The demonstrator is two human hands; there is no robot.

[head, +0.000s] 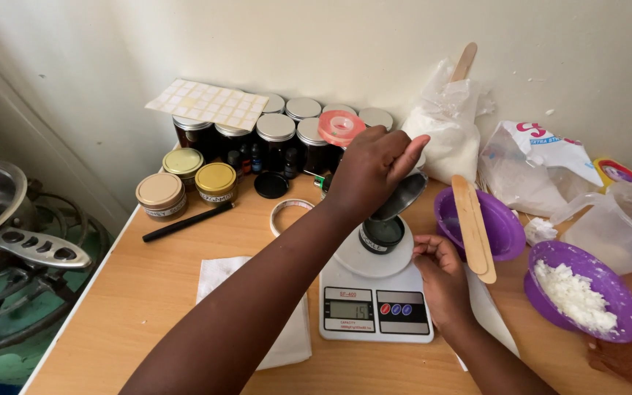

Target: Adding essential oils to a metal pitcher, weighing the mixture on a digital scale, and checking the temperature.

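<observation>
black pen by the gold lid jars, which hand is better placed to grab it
Left. The left hand is tipping a metal cup over the small jar on the scale, but its arm crosses the pen's side. The right hand rests beside the scale, farther away.

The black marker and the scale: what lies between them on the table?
In the head view, a white paper napkin lies between the black marker and the scale, partly hidden under the left forearm. Otherwise the table shows bare wood.

Soft, even daylight fills the view, bright on the wall point(374, 44) at twelve o'clock. Shadows stay faint. Edges bow slightly at nine and three o'clock; focus is sharp.
</observation>
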